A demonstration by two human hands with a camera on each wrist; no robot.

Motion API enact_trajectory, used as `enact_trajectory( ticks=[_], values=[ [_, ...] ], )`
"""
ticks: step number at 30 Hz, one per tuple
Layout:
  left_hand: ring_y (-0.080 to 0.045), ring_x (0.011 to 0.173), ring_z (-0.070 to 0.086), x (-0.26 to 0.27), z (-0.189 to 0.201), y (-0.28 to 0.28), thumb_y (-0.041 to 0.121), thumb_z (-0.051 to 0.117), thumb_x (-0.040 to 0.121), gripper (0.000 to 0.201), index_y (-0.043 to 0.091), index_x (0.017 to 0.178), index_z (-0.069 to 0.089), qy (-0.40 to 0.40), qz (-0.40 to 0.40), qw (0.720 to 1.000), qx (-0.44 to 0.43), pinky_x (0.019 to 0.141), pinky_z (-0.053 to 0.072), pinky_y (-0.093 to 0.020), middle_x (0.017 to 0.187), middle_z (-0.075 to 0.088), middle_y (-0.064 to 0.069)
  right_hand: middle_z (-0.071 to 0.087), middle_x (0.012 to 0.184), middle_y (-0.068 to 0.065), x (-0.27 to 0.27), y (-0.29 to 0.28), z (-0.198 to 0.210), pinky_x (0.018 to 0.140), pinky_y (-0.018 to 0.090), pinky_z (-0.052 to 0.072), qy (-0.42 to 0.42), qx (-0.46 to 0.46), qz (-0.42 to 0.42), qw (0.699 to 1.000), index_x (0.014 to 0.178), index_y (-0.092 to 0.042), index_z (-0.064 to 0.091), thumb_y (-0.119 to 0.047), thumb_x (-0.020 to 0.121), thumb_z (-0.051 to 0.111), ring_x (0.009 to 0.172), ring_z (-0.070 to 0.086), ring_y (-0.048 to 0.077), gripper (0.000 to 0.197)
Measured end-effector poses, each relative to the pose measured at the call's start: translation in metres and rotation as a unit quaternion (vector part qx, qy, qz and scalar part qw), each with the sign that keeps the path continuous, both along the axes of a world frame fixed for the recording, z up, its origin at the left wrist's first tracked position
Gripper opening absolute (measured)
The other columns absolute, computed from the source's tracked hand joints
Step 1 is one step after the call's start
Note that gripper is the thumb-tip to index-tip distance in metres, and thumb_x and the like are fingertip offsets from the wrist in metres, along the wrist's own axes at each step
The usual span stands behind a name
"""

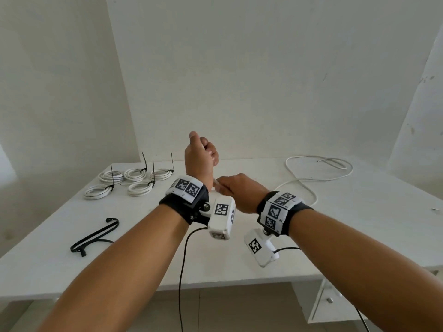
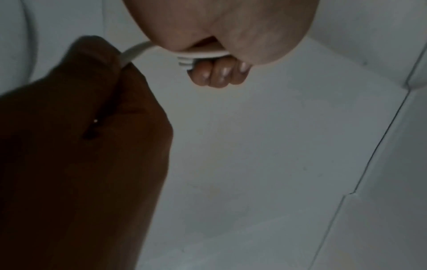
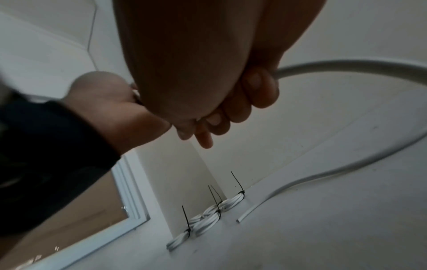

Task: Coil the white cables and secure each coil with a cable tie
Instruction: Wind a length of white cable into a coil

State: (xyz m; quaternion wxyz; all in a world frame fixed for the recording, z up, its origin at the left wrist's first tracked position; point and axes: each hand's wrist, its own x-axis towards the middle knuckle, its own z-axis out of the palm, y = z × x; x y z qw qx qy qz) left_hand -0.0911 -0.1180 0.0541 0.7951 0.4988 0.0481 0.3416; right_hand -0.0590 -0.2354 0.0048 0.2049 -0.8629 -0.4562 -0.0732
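Observation:
A long white cable (image 1: 297,179) trails in loose loops over the right side of the white table (image 1: 359,224). My left hand (image 1: 201,154) is raised in a fist above the table. In the left wrist view its fingers (image 2: 219,73) curl round a few turns of the white cable (image 2: 203,54). Just right of and below it, my right hand (image 1: 236,188) grips the same cable. From that fist (image 3: 231,109) the cable (image 3: 346,65) arcs away to the right and down onto the table.
Several finished white coils (image 1: 135,175), each bound with a black cable tie, lie at the table's back left, also in the right wrist view (image 3: 208,213). Loose black cable ties (image 1: 93,236) lie at the front left. A wall stands close behind the table.

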Motion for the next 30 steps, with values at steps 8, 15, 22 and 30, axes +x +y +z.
enact_trajectory(
  ticks=[8, 15, 22, 30],
  values=[
    [-0.022, 0.059, 0.053, 0.013, -0.044, 0.027, 0.034, 0.035, 0.105, 0.038, 0.007, 0.082, 0.049, 0.151, 0.054, 0.871, 0.464, 0.061, 0.042, -0.034, 0.067, 0.055, -0.009, 0.07, 0.086, -0.001, -0.004, -0.009, 0.007, 0.066, 0.031, 0.048, -0.077, -0.079, 0.058, 0.992, 0.112, -0.021, 0.067, -0.035, 0.103, 0.043, 0.073, 0.061, 0.017, 0.029],
    [-0.019, 0.046, 0.035, -0.013, -0.057, 0.025, 0.039, 0.029, 0.104, 0.049, 0.013, 0.067, 0.047, 0.254, -0.257, 0.81, 0.461, 0.046, 0.03, -0.024, 0.053, 0.045, -0.004, 0.065, 0.069, -0.009, 0.009, -0.039, 0.031, 0.059, 0.018, 0.043, 0.014, 0.003, 0.077, 0.997, 0.089, -0.022, 0.073, -0.03, 0.089, 0.071, 0.06, 0.053, 0.005, 0.009],
    [-0.014, 0.043, 0.02, -0.023, -0.059, 0.019, 0.04, 0.054, 0.09, 0.044, 0.018, 0.058, 0.033, 0.15, -0.308, 0.863, 0.372, 0.043, 0.019, -0.021, 0.049, 0.026, 0.002, 0.074, 0.078, -0.009, 0.023, -0.055, 0.042, 0.07, 0.015, 0.05, 0.09, 0.155, 0.049, 0.983, 0.087, -0.018, 0.075, -0.023, 0.083, 0.079, 0.072, 0.065, 0.002, 0.008],
    [-0.01, 0.04, 0.011, -0.034, -0.04, 0.013, 0.027, 0.04, 0.094, 0.042, 0.02, 0.056, 0.023, 0.027, -0.357, 0.911, 0.202, 0.043, 0.006, -0.024, 0.043, 0.02, 0.006, 0.063, 0.059, -0.014, 0.015, -0.039, 0.028, 0.056, 0.019, 0.043, 0.129, 0.338, 0.038, 0.931, 0.092, -0.015, 0.077, -0.018, 0.09, 0.071, 0.052, 0.049, 0.003, 0.007]
  ],
)
